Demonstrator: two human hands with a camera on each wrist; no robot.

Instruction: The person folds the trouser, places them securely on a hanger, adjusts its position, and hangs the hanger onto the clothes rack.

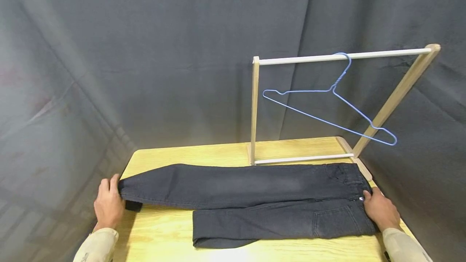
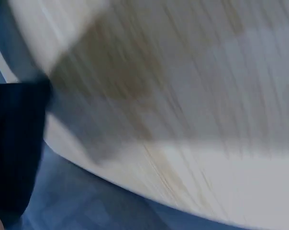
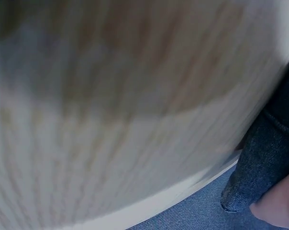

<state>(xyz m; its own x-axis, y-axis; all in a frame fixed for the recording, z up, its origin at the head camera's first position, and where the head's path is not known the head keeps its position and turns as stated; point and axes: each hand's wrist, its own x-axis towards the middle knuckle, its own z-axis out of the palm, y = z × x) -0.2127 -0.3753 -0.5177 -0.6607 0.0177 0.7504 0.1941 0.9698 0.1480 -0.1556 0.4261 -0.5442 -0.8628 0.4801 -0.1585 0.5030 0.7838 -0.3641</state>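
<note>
A pair of black jeans (image 1: pixel 247 187) lies lengthwise across the wooden table (image 1: pixel 164 233), waist to the right. The far leg stretches to the left; the near leg ends shorter, its lower part apparently tucked under. At the far leg's hem, my left hand (image 1: pixel 109 204) grips the cloth by the table's left edge. My right hand (image 1: pixel 381 209) holds the waistband near the metal button, thumb on top. Dark cloth of the jeans (image 2: pixel 15 148) hangs at the left of the left wrist view. In the right wrist view a bit of my right hand (image 3: pixel 278 203) pinches the denim.
Behind the jeans stands a small wooden rack (image 1: pixel 255 108) with a white top rail (image 1: pixel 298 60). A blue hanger (image 1: pixel 335 88) hangs from that rail. Grey curtains (image 1: pixel 182 51) enclose the table at the back and sides.
</note>
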